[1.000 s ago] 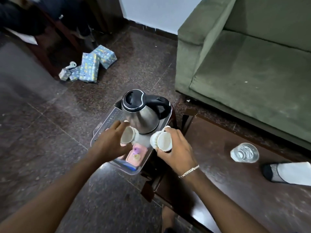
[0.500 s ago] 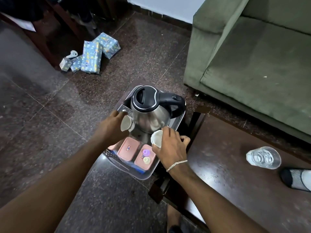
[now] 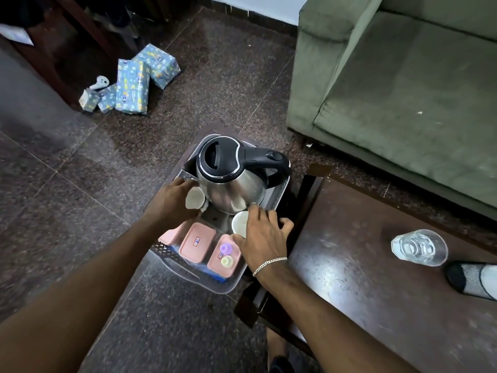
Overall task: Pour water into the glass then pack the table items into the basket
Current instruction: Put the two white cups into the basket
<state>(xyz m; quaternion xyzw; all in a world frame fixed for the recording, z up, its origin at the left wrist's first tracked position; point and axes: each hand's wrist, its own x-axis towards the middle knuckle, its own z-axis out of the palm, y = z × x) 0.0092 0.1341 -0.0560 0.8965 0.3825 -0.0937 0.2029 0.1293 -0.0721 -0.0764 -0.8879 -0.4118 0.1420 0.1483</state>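
**Cups going into the basket**

The left hand is gripping a tilted white cup and the right hand another cup, both beside the kettle inside the basket. Packing is nearly finished (judging so); next, releasing them upright. The glass is sitting well right of the right hand.

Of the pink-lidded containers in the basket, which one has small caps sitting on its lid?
The pink container nearest the right hand: a purple cap and a pale yellow one sit on its lid. The middle container's lid is bare.
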